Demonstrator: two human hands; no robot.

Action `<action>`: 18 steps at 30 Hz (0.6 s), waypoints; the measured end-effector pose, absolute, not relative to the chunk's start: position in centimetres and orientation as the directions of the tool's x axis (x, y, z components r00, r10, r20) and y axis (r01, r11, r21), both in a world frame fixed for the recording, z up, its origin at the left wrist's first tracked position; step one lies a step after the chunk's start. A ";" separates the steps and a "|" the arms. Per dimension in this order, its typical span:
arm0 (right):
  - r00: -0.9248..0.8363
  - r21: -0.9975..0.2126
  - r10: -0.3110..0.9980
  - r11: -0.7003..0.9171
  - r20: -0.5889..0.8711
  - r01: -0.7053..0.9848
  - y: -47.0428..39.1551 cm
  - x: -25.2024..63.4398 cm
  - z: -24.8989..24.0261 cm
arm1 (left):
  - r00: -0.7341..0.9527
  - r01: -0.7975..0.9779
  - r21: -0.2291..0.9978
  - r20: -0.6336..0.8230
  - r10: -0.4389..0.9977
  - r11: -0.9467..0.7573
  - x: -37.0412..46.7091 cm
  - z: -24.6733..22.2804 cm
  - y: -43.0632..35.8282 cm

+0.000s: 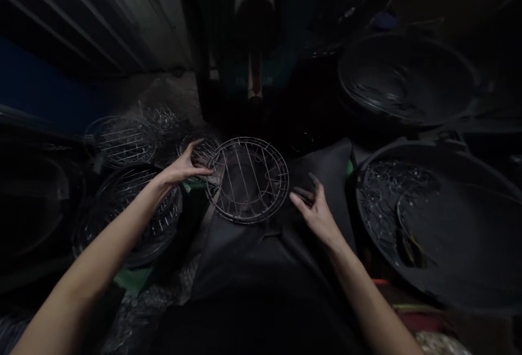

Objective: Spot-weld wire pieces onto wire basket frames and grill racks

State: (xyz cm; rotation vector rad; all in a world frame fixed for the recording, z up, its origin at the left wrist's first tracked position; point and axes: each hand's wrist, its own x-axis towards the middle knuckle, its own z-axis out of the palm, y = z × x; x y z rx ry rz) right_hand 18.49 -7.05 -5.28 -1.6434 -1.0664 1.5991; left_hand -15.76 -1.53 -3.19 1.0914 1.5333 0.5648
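Observation:
A round wire rack with parallel bars and a double rim is in the middle of the head view, above a dark sheet over the lap. At its left edge is my left hand, thumb and forefinger spread wide. The thumb tip meets or nearly meets the rim; I cannot tell which. My right hand is just off the rack's right side, fingers apart and nothing between them. Small wire loops show inside the rack's ring. Directly beyond it, a metal rod points down from a dark machine.
Several wire racks are piled at left, some in a dark basin. At right, a large black basin contains small bent wire pieces. Another wide basin stands behind it. A ribbed metal panel is at upper left.

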 end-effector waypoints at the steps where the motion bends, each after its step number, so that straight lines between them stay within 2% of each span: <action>1: -0.064 -0.854 0.856 -0.500 -0.512 0.144 -6.5 17.9 -5.3 | 0.034 0.320 0.827 -0.498 0.866 0.463 -15.8 -3.0 -1.9; 8: -0.029 -0.824 0.824 -0.566 -0.566 0.012 -5.9 16.7 -4.1 | -0.028 0.288 0.868 -0.414 0.910 0.404 -14.7 -0.7 -3.9; 14: 0.082 -0.852 0.855 -0.517 -0.511 0.080 -4.4 20.3 -1.9 | 0.031 0.323 0.939 -0.138 0.990 0.121 -11.5 1.4 -1.9; 18: 0.149 -0.873 0.875 -0.477 -0.461 0.103 -3.3 22.3 -0.9 | 0.016 0.266 0.958 -0.112 0.994 0.104 -9.5 1.2 0.2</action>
